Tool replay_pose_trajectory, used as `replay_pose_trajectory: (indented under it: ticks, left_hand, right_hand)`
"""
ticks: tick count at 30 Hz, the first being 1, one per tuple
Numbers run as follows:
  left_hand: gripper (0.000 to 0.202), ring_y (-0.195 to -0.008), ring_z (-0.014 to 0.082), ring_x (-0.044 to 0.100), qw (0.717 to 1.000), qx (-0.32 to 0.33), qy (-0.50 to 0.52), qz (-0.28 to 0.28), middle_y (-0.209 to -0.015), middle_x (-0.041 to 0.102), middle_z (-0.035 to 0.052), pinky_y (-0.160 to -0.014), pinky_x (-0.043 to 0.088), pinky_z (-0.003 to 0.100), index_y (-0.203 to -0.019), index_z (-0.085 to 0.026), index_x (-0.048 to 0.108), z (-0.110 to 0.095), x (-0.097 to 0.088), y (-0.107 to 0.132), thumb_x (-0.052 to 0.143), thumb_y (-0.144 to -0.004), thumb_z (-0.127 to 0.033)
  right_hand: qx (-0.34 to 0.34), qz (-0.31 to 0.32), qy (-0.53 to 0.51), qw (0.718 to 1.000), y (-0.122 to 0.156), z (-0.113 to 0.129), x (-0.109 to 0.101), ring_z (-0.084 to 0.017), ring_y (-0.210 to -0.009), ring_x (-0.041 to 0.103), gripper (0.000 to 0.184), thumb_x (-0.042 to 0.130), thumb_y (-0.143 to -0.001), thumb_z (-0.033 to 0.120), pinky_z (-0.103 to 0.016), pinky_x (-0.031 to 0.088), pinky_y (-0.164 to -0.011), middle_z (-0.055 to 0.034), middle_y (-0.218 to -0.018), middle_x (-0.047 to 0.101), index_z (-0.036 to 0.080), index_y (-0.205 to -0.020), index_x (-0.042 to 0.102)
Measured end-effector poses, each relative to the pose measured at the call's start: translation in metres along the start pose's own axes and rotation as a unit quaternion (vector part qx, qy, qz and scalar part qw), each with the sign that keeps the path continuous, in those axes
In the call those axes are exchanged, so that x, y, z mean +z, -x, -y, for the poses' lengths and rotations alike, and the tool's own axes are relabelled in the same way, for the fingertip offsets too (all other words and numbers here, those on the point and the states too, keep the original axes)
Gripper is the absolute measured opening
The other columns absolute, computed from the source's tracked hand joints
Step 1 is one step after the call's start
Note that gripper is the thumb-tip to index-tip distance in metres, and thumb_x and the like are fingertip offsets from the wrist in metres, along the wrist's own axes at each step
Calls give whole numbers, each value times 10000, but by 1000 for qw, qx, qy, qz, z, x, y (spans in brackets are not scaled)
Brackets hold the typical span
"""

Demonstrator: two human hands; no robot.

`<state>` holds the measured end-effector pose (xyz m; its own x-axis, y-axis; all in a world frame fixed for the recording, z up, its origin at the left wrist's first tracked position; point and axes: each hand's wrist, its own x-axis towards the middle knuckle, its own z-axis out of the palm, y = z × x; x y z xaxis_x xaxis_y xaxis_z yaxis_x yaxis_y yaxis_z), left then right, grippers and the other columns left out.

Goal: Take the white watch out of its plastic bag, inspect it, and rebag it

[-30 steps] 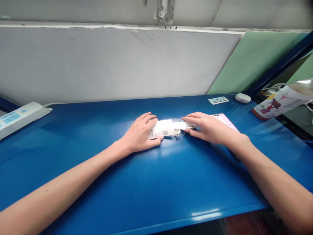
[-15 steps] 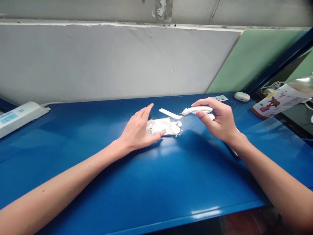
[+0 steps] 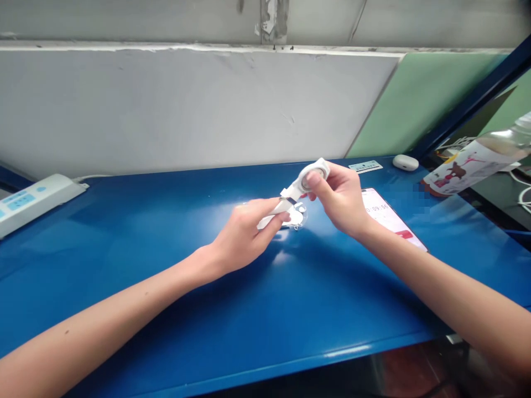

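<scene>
Above the blue table, my right hand point(image 3: 342, 193) is closed round the rounded body of a white correction tape point(image 3: 305, 179), its thumb on the round window. My left hand point(image 3: 251, 229) pinches the narrow white end of the same correction tape between thumb and fingers. A dark band shows where the narrow end meets the body. Beneath and just behind the hands lies a clear plastic packet point(image 3: 299, 218) with white contents, mostly covered by my left hand.
A phone point(image 3: 390, 218) with a lit screen lies by my right wrist. Behind it are a small printed card point(image 3: 365, 167) and a white earbud case point(image 3: 405, 162). A tilted bottle point(image 3: 468, 166) is at the right, a white power strip point(image 3: 37, 202) at the left.
My left hand has closed on the correction tape's narrow end. My right hand has moved left and turned the body, so its round window now shows. The phone has come into clearer view.
</scene>
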<state>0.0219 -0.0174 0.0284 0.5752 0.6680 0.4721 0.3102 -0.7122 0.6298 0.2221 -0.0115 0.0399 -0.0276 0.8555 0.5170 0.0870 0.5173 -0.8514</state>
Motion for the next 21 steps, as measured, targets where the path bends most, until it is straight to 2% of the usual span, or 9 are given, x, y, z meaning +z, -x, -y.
replay_pose_trajectory:
  ticks: [2, 3, 4, 8, 10, 12, 14, 17, 21]
  left_hand:
    - [250, -883, 184, 696, 991, -67, 117, 16, -1005, 741, 61, -866, 523, 315, -925, -167, 699, -8, 1, -1, 488, -1009, -271]
    - [276, -944, 203, 695, 978, -105, 178, 24, -1046, 736, 79, -899, 517, 327, -890, -161, 702, -12, 2, -1, 491, -1011, -293]
    - [283, -946, 216, 703, 957, -145, 247, 41, -1003, 742, 88, -910, 520, 348, -949, -154, 702, -15, 3, -2, 481, -1018, -316]
    - [311, -936, 263, 725, 828, -271, 483, 92, -979, 746, 122, -901, 543, 430, -1156, -130, 651, -20, 9, -3, 553, -993, -376]
    - [284, -977, 273, 719, 773, -290, 555, 97, -1028, 742, 133, -900, 544, 427, -1150, -139, 658, -19, 11, -3, 594, -975, -353]
    - [267, -993, 272, 717, 733, -293, 605, 101, -1056, 740, 132, -891, 547, 417, -1165, -156, 658, -17, 13, -3, 594, -976, -332]
    - [271, -1000, 273, 717, 713, -291, 630, 103, -1069, 741, 130, -892, 546, 416, -1183, -167, 655, -16, 14, -3, 578, -986, -335]
    - [270, -992, 274, 724, 703, -288, 642, 103, -1060, 747, 134, -905, 540, 420, -1183, -165, 653, -16, 14, -3, 552, -1001, -337]
    - [273, -989, 279, 731, 696, -302, 642, 113, -1059, 747, 162, -922, 539, 428, -1151, -119, 654, -15, 16, -3, 473, -1035, -287]
  right_hand:
    - [37, 15, -66, 997, -9, -2, 7, -119, -596, 547, 344, 703, -842, 531, -266, 463, -566, 14, -674, 621, 209, -723, 690]
    - [49, 27, -97, 994, -13, -2, 10, -125, -619, 562, 352, 702, -835, 547, -274, 477, -595, 12, -683, 623, 210, -731, 705]
    - [59, 38, -117, 991, -16, -3, 13, -132, -650, 579, 347, 702, -832, 551, -283, 494, -636, 8, -702, 635, 215, -748, 723]
    - [105, 85, -160, 978, -20, -4, 22, -161, -803, 634, 333, 674, -855, 547, -292, 520, -735, -18, -841, 694, 227, -818, 759]
    - [135, 103, -199, 965, -20, -5, 24, -171, -869, 653, 344, 644, -876, 549, -295, 532, -783, -32, -933, 718, 223, -858, 755]
    - [170, 125, -249, 945, -20, -6, 25, -181, -922, 669, 356, 612, -895, 549, -309, 537, -847, -41, -994, 732, 220, -920, 746]
    - [209, 159, -304, 916, -20, -6, 25, -193, -969, 680, 365, 566, -920, 536, -331, 533, -909, -43, -1029, 742, 224, -1010, 732]
    - [256, 212, -375, 865, -20, -7, 26, -202, -1044, 685, 361, 479, -971, 456, -361, 505, -995, -38, -1070, 754, 224, -1133, 702]
    - [291, 231, -388, 843, -18, -11, 28, -212, -1103, 683, 336, 457, -985, 362, -384, 459, -1068, -48, -1032, 778, 193, -1141, 702]
